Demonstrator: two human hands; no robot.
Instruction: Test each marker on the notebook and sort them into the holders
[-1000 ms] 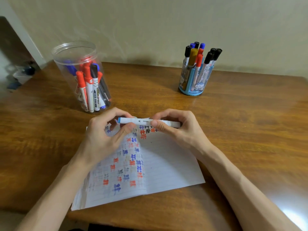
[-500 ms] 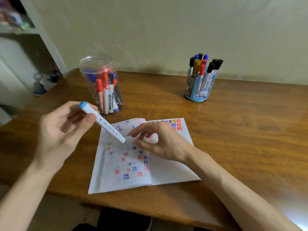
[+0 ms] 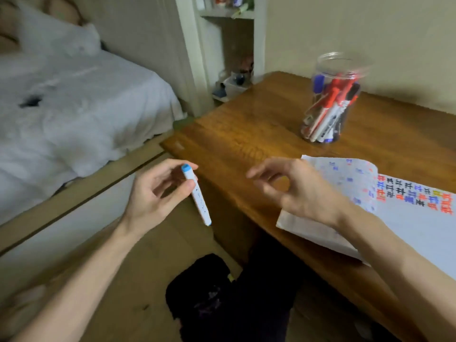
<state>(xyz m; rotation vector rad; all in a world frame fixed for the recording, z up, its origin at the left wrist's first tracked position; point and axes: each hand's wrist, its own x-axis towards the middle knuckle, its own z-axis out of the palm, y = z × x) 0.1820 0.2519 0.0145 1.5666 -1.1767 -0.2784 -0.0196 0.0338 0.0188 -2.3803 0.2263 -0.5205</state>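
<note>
**Carrying the tested marker off the counter, still unsorted**

Pinching the white marker [image 3: 197,198], blue-capped at both ends, between thumb and fingers of the left hand [image 3: 153,196], tilted with one cap up. Has swung it leftward. Half a second ago over the notebook [image 3: 407,218], now past the counter [image 3: 246,124] edge and above the floor [image 3: 177,243].

Holding nothing in the right hand [image 3: 296,191], fingers loosely curled, hovering over the notebook's near-left corner. A second ago, sharing the grip on the marker with the left.

Leaving the clear jar [image 3: 330,99] of red, blue and black markers at the far right of the counter, well apart from the held marker. No sight now of the blue holder, earlier further right.

Probably done with testing and into sorting, yet heading away from both holders. Perhaps bound for some place off the counter; cannot tell where.
</note>
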